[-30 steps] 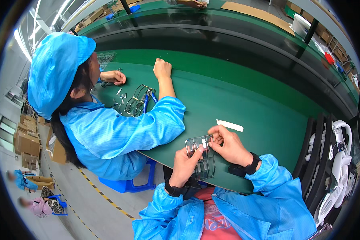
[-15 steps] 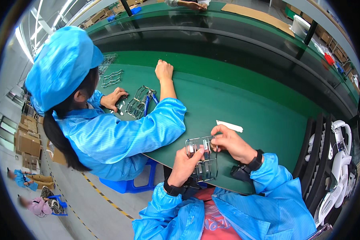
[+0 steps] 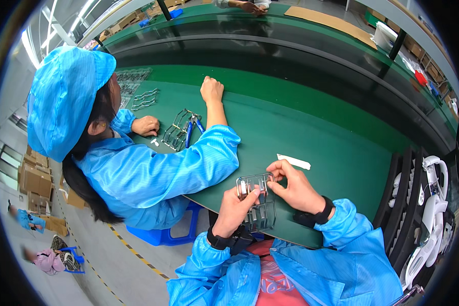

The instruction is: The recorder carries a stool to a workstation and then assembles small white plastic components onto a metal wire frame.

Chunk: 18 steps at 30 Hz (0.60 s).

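Note:
My left hand (image 3: 233, 210) is closed on a grey, see-through sprue frame (image 3: 264, 215) of thin bars, its thumb pressed across the upper part. A small white piece (image 3: 243, 187) shows inside the frame near those fingers. My right hand (image 3: 296, 189) pinches at the frame's upper right corner with thumb and forefinger. Whether a small part is also between those fingertips is hidden. Just beyond my right hand, a long white strip (image 3: 294, 161) lies on the green tabletop (image 3: 336, 148).
Close on my left sits a co-worker in blue (image 3: 158, 168), an arm across the table. Another sprue frame (image 3: 174, 131) and blue-handled nippers (image 3: 191, 131) lie by that arm. A dark rack (image 3: 400, 199) with white plastic parts (image 3: 433, 214) stands at my right.
My right fingers have shifted slightly left along the frame's corner. The co-worker's head has turned and moved left, and their left hand has curled in beside the small white pieces.

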Each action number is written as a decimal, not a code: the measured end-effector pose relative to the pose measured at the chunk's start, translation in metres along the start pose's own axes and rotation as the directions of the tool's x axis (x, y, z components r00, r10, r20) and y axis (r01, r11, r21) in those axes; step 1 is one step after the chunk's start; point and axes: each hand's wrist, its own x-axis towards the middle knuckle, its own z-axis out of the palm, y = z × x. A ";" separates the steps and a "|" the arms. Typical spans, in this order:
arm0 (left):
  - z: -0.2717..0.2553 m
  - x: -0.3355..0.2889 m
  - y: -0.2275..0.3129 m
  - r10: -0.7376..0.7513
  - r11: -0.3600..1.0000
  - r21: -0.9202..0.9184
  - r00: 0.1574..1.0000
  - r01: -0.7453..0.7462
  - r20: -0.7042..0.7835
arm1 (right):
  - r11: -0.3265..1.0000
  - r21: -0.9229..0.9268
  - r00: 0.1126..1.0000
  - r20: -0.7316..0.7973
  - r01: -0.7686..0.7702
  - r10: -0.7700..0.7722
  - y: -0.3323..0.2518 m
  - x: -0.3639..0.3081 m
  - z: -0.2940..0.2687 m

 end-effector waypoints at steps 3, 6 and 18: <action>0.004 -0.002 0.003 0.074 0.994 0.078 0.996 -0.070 -0.047 | 0.923 -0.350 0.968 -0.132 0.158 -0.215 -0.003 -0.003 0.009; 0.003 -0.002 0.004 0.083 0.995 0.063 0.996 -0.082 -0.018 | 0.976 0.215 0.996 -0.077 -0.022 0.040 0.004 -0.001 0.008; -0.002 -0.004 0.005 0.052 0.998 -0.040 0.998 -0.054 -0.027 | 0.574 0.740 0.935 0.307 -0.352 0.178 -0.001 0.004 -0.006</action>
